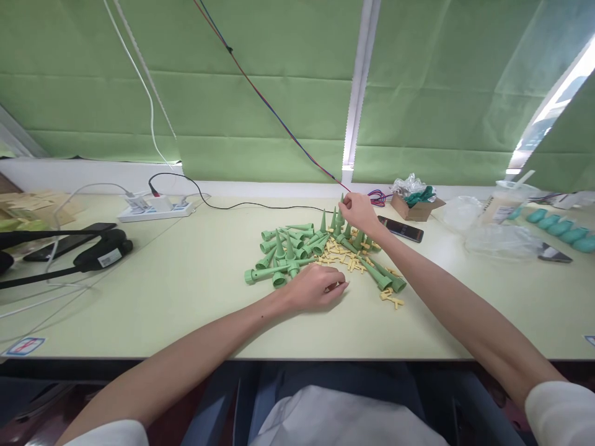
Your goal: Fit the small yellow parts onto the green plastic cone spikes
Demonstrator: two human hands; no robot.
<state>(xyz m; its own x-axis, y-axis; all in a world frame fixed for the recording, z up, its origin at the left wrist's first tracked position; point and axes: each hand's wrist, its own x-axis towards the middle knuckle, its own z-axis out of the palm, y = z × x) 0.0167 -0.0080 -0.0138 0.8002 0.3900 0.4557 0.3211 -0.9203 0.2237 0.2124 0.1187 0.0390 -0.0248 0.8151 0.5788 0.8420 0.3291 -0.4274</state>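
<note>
Green plastic cones (279, 251) with flared, collar-like bases lie in a heap on the table, a few standing with their points up. Small yellow branched plastic pieces (341, 253) are scattered among them. My left hand (320, 286) rests at the heap's near edge, its fingers curled inward; whatever they hold, if anything, is hidden. My right hand (360, 212) reaches to the far side of the heap. Its thumb and fingers pinch near the tip of an upright green cone (341, 217). Two green cones (383, 277) lie to the right, beside a few loose yellow pieces.
Behind my right hand lie a phone (400, 228) and a small cardboard box (417, 207). A plastic cup (504, 201), clear bags and teal pieces (560, 226) stand farther right. On the left are a power strip (155, 210) and a black headset-like device (105, 249).
</note>
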